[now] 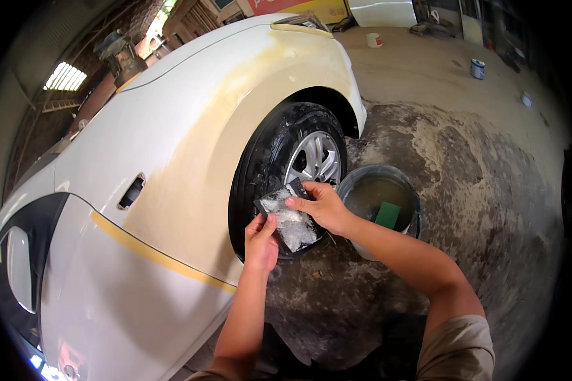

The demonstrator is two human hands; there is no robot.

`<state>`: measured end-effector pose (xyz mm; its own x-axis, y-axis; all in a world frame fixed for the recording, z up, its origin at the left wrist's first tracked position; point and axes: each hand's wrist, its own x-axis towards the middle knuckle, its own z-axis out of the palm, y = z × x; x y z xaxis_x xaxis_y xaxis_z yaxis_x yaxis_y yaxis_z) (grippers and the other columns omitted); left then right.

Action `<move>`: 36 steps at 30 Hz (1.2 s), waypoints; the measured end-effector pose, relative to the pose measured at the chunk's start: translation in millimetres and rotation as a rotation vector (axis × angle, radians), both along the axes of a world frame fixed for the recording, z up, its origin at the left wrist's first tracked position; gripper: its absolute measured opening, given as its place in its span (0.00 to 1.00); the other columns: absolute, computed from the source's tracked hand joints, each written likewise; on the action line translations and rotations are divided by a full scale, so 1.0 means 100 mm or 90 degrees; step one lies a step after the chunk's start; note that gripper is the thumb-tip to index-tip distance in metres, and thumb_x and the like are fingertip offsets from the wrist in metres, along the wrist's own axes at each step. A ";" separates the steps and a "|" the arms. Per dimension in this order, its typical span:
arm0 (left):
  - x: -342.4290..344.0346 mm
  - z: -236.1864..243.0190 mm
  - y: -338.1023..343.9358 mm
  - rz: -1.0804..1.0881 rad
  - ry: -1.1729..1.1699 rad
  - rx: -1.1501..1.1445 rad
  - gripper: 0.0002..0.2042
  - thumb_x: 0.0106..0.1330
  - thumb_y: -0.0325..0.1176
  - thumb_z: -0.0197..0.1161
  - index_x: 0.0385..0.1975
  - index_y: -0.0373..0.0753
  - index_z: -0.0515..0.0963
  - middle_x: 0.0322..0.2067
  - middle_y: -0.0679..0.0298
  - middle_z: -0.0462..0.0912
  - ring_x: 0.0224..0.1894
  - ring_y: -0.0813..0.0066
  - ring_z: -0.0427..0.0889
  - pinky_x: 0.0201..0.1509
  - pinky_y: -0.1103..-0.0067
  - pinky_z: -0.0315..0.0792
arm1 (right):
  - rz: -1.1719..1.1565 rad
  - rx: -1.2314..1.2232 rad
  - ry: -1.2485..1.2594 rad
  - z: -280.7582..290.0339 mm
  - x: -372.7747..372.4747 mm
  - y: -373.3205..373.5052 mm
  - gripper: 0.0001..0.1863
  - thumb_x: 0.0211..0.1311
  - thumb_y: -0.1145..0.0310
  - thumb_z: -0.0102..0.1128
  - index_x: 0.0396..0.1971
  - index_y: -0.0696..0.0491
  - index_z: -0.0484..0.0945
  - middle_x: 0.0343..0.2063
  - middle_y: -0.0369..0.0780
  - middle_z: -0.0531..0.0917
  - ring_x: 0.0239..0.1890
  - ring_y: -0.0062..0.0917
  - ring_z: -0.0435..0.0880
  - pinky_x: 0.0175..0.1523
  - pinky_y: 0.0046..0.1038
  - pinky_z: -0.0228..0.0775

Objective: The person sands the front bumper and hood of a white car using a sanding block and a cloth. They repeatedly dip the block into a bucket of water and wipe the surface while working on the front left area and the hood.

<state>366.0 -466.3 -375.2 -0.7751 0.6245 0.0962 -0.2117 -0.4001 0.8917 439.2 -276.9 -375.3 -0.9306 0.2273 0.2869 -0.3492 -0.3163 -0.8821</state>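
Observation:
Both hands hold a dark sheet of sandpaper (290, 219) smeared with white residue, in front of the car's front wheel. My left hand (260, 244) pinches its lower left edge, thumb on top. My right hand (324, 206) grips the upper right edge, thumb lying across the whitened face. Behind the sheet is the black tire (260, 162) with a silver spoked rim (313, 159). Left of it, the white car's fender (190, 171) carries a broad beige patch running over the wheel arch. The fingers under the sheet are hidden.
A dark bucket (344, 184) of murky water stands right of the wheel, a green block (388, 214) in it. Yellow tape (162, 259) runs along the door edge. The concrete floor (476, 209) is stained. Farther back stand a white tub (374, 40) and a blue can (477, 69).

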 end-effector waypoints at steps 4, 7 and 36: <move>0.00 -0.05 0.00 -0.048 -0.087 0.031 0.17 0.77 0.36 0.64 0.58 0.33 0.79 0.57 0.57 0.84 0.60 0.63 0.83 0.68 0.63 0.73 | -0.104 0.130 0.013 -0.03 -0.04 -0.08 0.22 0.78 0.53 0.61 0.50 0.61 0.82 0.40 0.36 0.87 0.42 0.16 0.81 0.49 0.25 0.75; 0.06 -0.04 0.02 -0.111 -0.135 0.066 0.20 0.76 0.40 0.65 0.62 0.35 0.77 0.61 0.58 0.82 0.63 0.61 0.81 0.71 0.62 0.71 | -0.116 0.165 0.004 -0.13 -0.12 -0.12 0.28 0.81 0.47 0.53 0.52 0.62 0.81 0.41 0.39 0.87 0.45 0.21 0.81 0.54 0.28 0.74; 0.27 -0.23 -0.10 -0.078 0.068 -0.228 0.31 0.64 0.28 0.77 0.65 0.29 0.71 0.60 0.58 0.79 0.64 0.68 0.77 0.70 0.71 0.67 | -0.095 0.300 -0.048 -0.34 -0.31 -0.41 0.47 0.76 0.31 0.43 0.74 0.59 0.56 0.63 0.67 0.66 0.69 0.62 0.68 0.74 0.48 0.59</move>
